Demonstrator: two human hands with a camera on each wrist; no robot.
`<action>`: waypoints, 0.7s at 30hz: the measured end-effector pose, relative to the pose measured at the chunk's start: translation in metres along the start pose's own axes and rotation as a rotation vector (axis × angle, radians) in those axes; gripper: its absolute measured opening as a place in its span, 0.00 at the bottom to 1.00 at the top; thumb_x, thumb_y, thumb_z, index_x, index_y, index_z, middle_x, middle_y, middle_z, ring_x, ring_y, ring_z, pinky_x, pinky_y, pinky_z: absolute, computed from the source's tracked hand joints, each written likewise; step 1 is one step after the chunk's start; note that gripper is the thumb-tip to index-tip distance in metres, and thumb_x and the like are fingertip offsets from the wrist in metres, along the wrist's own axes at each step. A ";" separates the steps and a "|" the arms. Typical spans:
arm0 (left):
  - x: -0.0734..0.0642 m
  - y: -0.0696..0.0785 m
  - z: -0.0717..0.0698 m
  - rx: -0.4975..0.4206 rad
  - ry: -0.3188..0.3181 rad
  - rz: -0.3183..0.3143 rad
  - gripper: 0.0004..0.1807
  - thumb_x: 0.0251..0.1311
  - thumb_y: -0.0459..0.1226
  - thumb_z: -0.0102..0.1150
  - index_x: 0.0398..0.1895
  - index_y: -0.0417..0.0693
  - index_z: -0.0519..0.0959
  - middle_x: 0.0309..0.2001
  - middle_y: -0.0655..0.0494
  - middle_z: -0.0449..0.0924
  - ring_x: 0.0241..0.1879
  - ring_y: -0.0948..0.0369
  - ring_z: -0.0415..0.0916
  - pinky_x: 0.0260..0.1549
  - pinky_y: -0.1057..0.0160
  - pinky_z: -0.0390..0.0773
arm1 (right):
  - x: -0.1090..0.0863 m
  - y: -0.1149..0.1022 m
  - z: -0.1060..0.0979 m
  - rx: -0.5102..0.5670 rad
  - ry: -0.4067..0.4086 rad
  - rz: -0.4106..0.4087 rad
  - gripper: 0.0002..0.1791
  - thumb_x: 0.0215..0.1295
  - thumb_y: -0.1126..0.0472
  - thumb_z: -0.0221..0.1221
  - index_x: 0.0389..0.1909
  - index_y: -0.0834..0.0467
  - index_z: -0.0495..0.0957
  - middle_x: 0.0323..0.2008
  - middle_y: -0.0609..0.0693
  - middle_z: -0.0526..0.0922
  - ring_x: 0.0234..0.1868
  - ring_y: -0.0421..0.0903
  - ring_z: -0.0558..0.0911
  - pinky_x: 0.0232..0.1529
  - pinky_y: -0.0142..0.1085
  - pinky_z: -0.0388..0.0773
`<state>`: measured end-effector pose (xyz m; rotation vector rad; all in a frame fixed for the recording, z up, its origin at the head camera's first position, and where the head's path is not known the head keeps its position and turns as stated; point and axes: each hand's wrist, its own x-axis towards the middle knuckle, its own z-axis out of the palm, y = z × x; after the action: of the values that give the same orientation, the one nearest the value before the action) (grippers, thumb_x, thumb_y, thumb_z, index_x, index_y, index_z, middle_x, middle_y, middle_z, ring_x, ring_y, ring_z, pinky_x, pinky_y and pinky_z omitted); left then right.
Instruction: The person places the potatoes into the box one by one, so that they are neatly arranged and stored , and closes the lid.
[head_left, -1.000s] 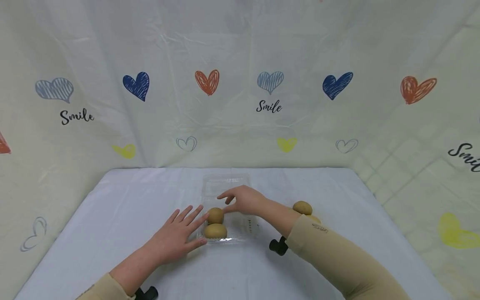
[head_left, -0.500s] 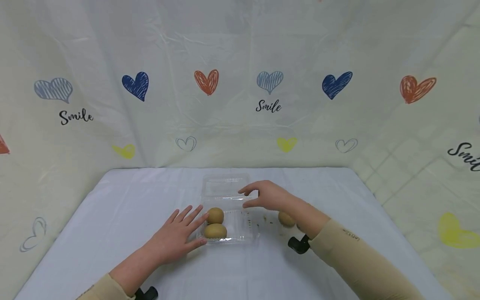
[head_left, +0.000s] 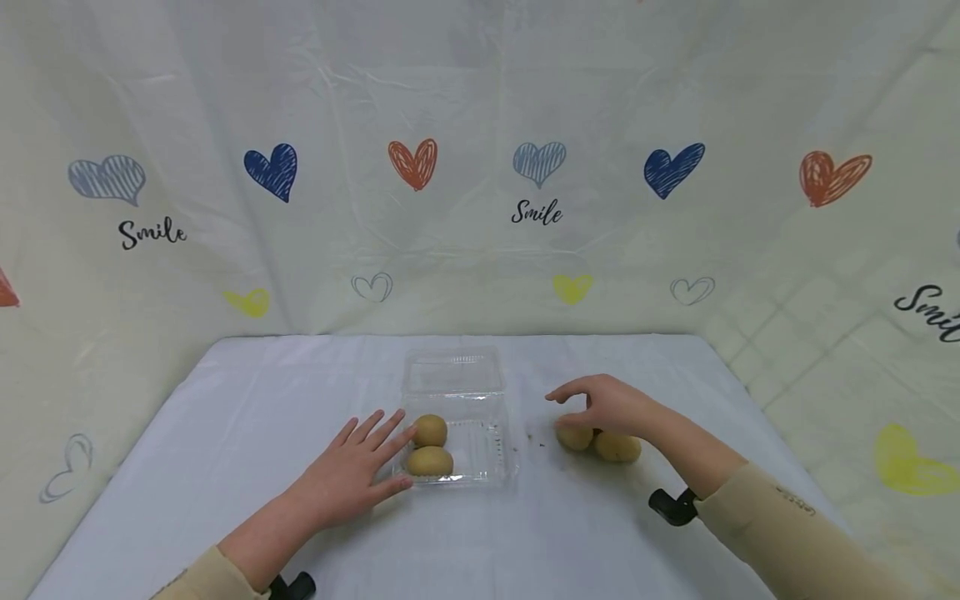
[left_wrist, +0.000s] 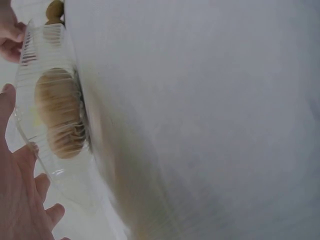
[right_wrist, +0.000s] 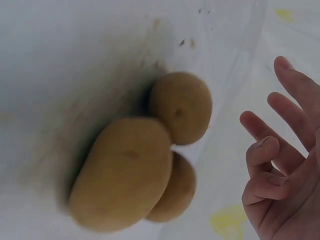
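Note:
A clear plastic clamshell box [head_left: 476, 458] lies on the cloth with its lid [head_left: 453, 371] folded back. Inside, along its left side, sit two potatoes, a front one [head_left: 430, 462] and a rear one [head_left: 431, 432]. My left hand [head_left: 352, 475] has its fingers spread at the box's left edge, beside those potatoes. To the right of the box is my right hand [head_left: 611, 406], holding nothing, its fingers loosely bent over a cluster of three more. The right wrist view shows that cluster: a large potato [right_wrist: 122, 175], a rounder one [right_wrist: 181, 107] and one partly hidden behind [right_wrist: 177, 190].
White cloth [head_left: 525, 550] covers the table. Small dark crumbs [head_left: 530, 437] lie between the box and the right-hand potatoes. A pale backdrop printed with hearts [head_left: 414, 165] rises behind the table's far edge.
My right hand has drawn back from above the box, moving right to the loose potatoes, which now show more fully. The left hand and both potatoes in the box stay in place.

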<state>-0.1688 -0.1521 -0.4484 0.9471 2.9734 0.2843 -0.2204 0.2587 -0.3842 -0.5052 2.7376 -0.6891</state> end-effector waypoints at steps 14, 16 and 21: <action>0.000 0.001 -0.001 0.006 0.001 -0.003 0.41 0.67 0.67 0.40 0.78 0.61 0.56 0.79 0.54 0.49 0.76 0.46 0.47 0.70 0.38 0.48 | -0.005 0.022 0.007 -0.103 -0.038 0.073 0.26 0.59 0.49 0.70 0.60 0.46 0.80 0.56 0.45 0.81 0.60 0.54 0.76 0.59 0.55 0.71; 0.000 0.001 -0.002 0.004 0.001 -0.001 0.41 0.68 0.67 0.40 0.78 0.60 0.56 0.79 0.54 0.49 0.76 0.46 0.47 0.70 0.38 0.48 | -0.003 0.022 0.009 -0.141 -0.049 0.070 0.26 0.58 0.50 0.70 0.60 0.46 0.80 0.53 0.44 0.82 0.55 0.50 0.78 0.56 0.52 0.73; 0.001 0.001 -0.001 0.013 -0.005 -0.004 0.41 0.67 0.68 0.39 0.78 0.61 0.56 0.79 0.55 0.49 0.76 0.47 0.46 0.71 0.38 0.48 | 0.001 0.021 0.013 -0.224 -0.066 0.051 0.27 0.55 0.51 0.72 0.58 0.47 0.81 0.46 0.42 0.82 0.47 0.45 0.77 0.49 0.49 0.75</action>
<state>-0.1692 -0.1512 -0.4467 0.9413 2.9757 0.2621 -0.2229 0.2703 -0.4059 -0.4937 2.7683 -0.3485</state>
